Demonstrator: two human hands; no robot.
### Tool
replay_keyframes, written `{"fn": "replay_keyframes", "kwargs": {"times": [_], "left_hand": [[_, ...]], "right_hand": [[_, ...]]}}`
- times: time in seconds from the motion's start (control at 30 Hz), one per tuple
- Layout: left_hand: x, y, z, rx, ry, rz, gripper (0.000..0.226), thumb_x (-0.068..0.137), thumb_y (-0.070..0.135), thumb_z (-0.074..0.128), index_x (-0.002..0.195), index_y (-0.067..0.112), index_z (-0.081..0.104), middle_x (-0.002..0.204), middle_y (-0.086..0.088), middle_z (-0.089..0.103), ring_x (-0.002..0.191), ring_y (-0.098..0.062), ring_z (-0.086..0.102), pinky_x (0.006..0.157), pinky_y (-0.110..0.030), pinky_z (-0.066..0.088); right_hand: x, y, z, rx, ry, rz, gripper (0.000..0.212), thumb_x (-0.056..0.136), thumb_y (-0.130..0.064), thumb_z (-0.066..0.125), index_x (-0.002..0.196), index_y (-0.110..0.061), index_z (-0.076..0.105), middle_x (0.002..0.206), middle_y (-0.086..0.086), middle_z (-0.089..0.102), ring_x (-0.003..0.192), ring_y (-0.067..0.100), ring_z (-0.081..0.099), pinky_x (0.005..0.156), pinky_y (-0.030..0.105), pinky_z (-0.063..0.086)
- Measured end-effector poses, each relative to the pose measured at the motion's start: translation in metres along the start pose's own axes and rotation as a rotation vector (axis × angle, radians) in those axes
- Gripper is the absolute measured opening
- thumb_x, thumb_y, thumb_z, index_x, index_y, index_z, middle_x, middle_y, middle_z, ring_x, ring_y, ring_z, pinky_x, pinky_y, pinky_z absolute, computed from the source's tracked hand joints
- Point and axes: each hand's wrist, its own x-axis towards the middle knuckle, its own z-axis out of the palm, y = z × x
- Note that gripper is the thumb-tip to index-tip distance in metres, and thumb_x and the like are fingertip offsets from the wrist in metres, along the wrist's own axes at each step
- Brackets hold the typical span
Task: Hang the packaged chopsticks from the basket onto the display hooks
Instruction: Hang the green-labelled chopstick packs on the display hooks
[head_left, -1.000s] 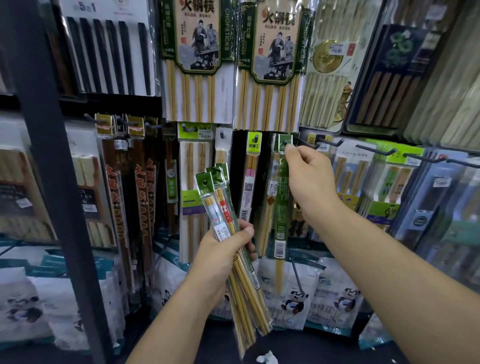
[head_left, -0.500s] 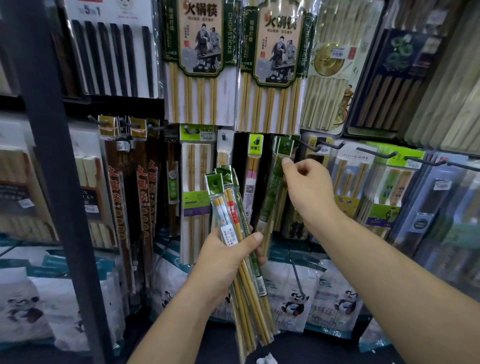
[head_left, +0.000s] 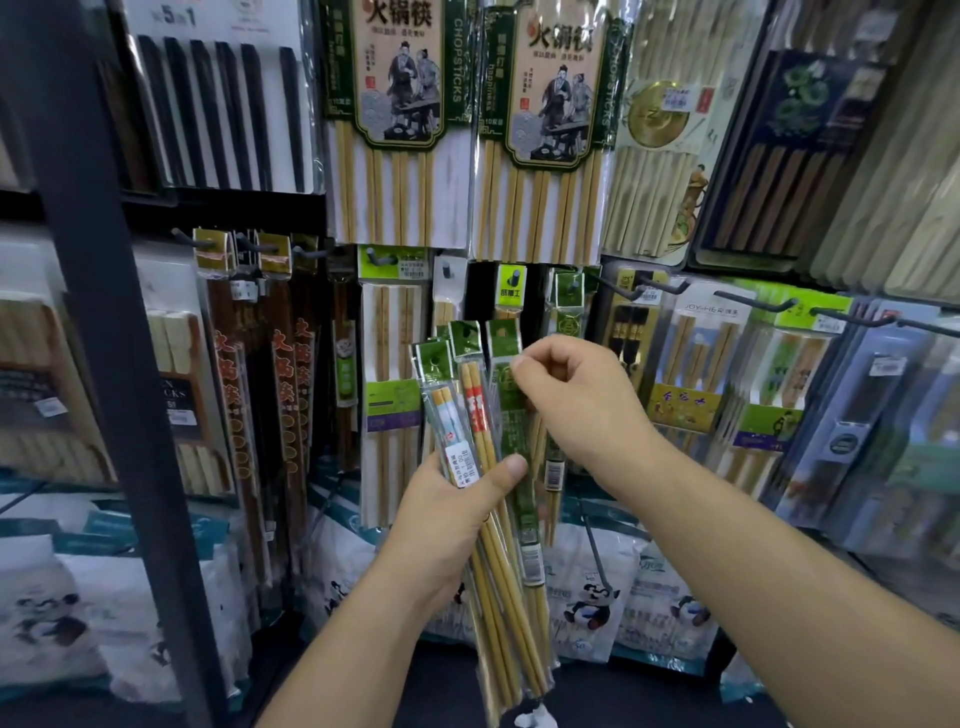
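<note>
My left hand (head_left: 452, 512) grips a bundle of slim chopstick packets (head_left: 480, 415) with green header cards, held upright in front of the display. My right hand (head_left: 576, 400) has come to the bundle, and its fingertips pinch the green packet (head_left: 511, 410) on the bundle's right side, near the top. Behind them a green-topped packet (head_left: 569, 296) hangs on a display hook, with a similar one (head_left: 511, 288) to its left. No basket is in view.
Black hooks (head_left: 753, 301) stick out toward me at the right, loaded with wider chopstick packs. Large hot-pot chopstick packs (head_left: 400, 119) hang above. A dark shelf post (head_left: 109, 364) stands at the left. White panda-printed bags (head_left: 597, 587) fill the lower shelf.
My right hand let go of the packet now hanging on the hook, dropped down and left, and pinched a packet in the bundle. My left hand raised the bundle slightly.
</note>
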Motion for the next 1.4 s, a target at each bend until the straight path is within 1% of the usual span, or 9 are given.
{"fn": "replay_keyframes", "kwargs": {"times": [0.1,0.17,0.3,0.67,0.87,1.0,1.17,1.27,1.4], "left_hand": [[0.002,0.000,0.000,-0.087,0.049,-0.030,0.035,0.079,0.028,0.088,0.099,0.008,0.068,0.084,-0.012,0.075,0.084,-0.030,0.076,0.077,-0.047,0.063],[0.001,0.002,0.001,-0.172,0.026,-0.044,0.029,0.086,0.015,0.080,0.103,0.001,0.060,0.076,-0.012,0.070,0.074,-0.027,0.073,0.072,-0.045,0.063],[0.000,0.004,0.001,-0.128,0.028,-0.047,0.024,0.089,0.012,0.078,0.102,0.003,0.060,0.072,-0.009,0.068,0.068,-0.021,0.070,0.068,-0.041,0.063],[0.002,-0.001,-0.002,-0.102,0.015,-0.050,0.027,0.087,0.012,0.080,0.104,0.002,0.062,0.070,-0.005,0.068,0.066,-0.018,0.069,0.065,-0.038,0.063],[0.002,-0.002,-0.001,-0.111,0.025,-0.060,0.038,0.084,0.012,0.082,0.112,-0.002,0.060,0.069,-0.004,0.068,0.066,-0.018,0.070,0.065,-0.038,0.063],[0.001,-0.003,-0.001,-0.092,0.000,-0.052,0.024,0.087,0.011,0.081,0.102,0.003,0.063,0.069,-0.005,0.067,0.065,-0.017,0.069,0.065,-0.038,0.063],[0.000,-0.003,-0.001,-0.067,-0.019,-0.034,0.015,0.088,0.009,0.080,0.080,0.017,0.070,0.070,-0.007,0.067,0.064,-0.018,0.069,0.065,-0.038,0.063],[0.000,-0.002,-0.002,-0.062,-0.009,-0.036,0.015,0.087,0.008,0.082,0.087,0.012,0.067,0.070,-0.007,0.067,0.065,-0.018,0.069,0.065,-0.038,0.063],[-0.001,-0.002,-0.001,-0.051,0.015,-0.048,0.025,0.082,0.010,0.087,0.095,0.008,0.066,0.072,-0.006,0.070,0.067,-0.020,0.071,0.065,-0.039,0.063]], "right_hand": [[0.010,-0.001,-0.007,0.085,0.144,0.028,0.017,0.096,-0.018,0.062,0.080,-0.019,0.067,0.056,-0.016,0.054,0.051,-0.002,0.047,0.049,0.012,0.044],[0.018,-0.003,-0.013,0.140,0.231,0.044,0.014,0.096,-0.016,0.062,0.084,-0.021,0.067,0.054,-0.019,0.052,0.050,-0.002,0.044,0.047,0.013,0.040],[0.028,-0.004,-0.017,0.152,0.321,0.042,0.017,0.099,-0.021,0.062,0.083,-0.015,0.067,0.051,-0.021,0.049,0.050,-0.002,0.041,0.049,0.011,0.038],[0.031,-0.004,-0.016,0.174,0.345,0.088,0.036,0.103,-0.028,0.056,0.070,-0.016,0.052,0.043,-0.014,0.033,0.042,0.004,0.030,0.050,0.019,0.036],[0.034,0.004,-0.016,0.183,0.363,0.065,0.037,0.103,-0.026,0.057,0.068,-0.016,0.052,0.044,-0.015,0.033,0.042,0.003,0.031,0.049,0.009,0.039],[0.040,0.010,-0.016,0.161,0.374,0.086,0.038,0.102,-0.026,0.059,0.067,-0.016,0.052,0.041,-0.016,0.034,0.041,0.002,0.033,0.052,-0.001,0.039],[0.044,0.018,-0.017,0.092,0.380,0.129,0.035,0.100,-0.035,0.062,0.073,-0.012,0.060,0.042,-0.016,0.038,0.042,0.001,0.038,0.049,0.012,0.041],[0.040,0.021,-0.017,0.093,0.392,0.162,0.036,0.098,-0.040,0.063,0.071,-0.017,0.054,0.044,-0.016,0.041,0.044,0.001,0.040,0.057,0.025,0.039],[0.023,0.020,-0.013,0.088,0.364,0.164,0.035,0.098,-0.040,0.063,0.073,-0.016,0.056,0.049,-0.018,0.047,0.048,0.000,0.046,0.061,0.027,0.039]]}}
